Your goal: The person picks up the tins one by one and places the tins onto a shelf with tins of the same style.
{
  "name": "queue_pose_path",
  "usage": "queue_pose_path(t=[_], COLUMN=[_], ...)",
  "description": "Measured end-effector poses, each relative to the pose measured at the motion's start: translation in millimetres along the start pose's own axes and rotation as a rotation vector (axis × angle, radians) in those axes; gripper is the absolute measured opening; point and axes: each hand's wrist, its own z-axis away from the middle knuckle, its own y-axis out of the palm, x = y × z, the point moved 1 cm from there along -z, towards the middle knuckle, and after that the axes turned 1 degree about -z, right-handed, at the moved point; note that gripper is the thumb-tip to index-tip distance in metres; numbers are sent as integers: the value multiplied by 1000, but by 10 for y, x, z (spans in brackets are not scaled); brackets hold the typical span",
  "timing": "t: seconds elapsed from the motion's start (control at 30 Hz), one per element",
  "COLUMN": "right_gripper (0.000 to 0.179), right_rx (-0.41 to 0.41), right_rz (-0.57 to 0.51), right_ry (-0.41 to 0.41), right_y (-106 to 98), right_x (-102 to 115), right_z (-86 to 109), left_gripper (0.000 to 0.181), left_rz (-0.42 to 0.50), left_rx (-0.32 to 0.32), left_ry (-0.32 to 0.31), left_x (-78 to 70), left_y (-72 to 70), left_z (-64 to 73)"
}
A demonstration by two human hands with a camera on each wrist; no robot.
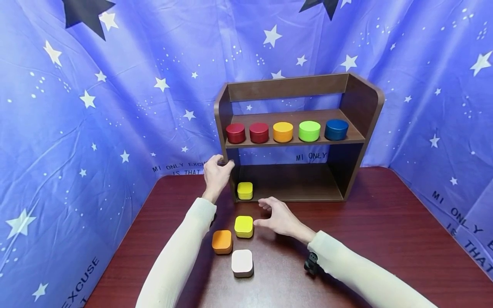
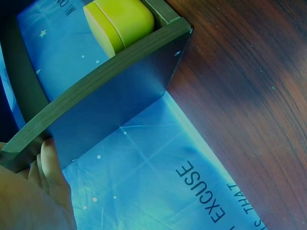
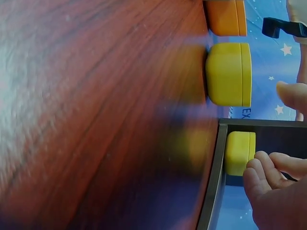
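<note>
My left hand [image 1: 217, 174] grips the left side panel of a dark brown two-tier wooden shelf [image 1: 365, 107], thumb in front. In the left wrist view its fingers [image 2: 52, 165] lie against the panel's outer face. A yellow square tin [image 1: 245, 191] sits at the left end of the lower tier. My right hand [image 1: 282, 219] hovers over the table with fingers spread and holds nothing. Its thumb is beside a second yellow square tin [image 1: 244, 226] on the table; whether they touch I cannot tell. An orange square tin [image 1: 222, 242] and a white one [image 1: 242, 262] stand nearer me.
Along the upper tier stand round tins: two red [image 1: 236, 133], one orange-yellow [image 1: 283, 132], one light green [image 1: 309, 131] and one blue [image 1: 336, 129]. The shelf stands near the back of the reddish-brown table [image 1: 408, 231]. A blue star-patterned curtain [image 1: 127, 107] surrounds it.
</note>
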Motion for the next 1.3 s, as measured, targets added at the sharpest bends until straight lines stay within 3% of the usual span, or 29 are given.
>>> queue_pose_path(t=[0.63,1.3], right_gripper=[75,75], right_rx=[68,135], right_rz=[-7,13], right_ry=[-44,-10], right_y=[215,405], right_x=[31,81], right_z=[-49,-83], left_gripper=[20,21], left_rz=[3,5], left_rx=[-18,-1], left_ry=[5,-13], left_x=[19,8], left_y=[-7,3], left_z=[5,6])
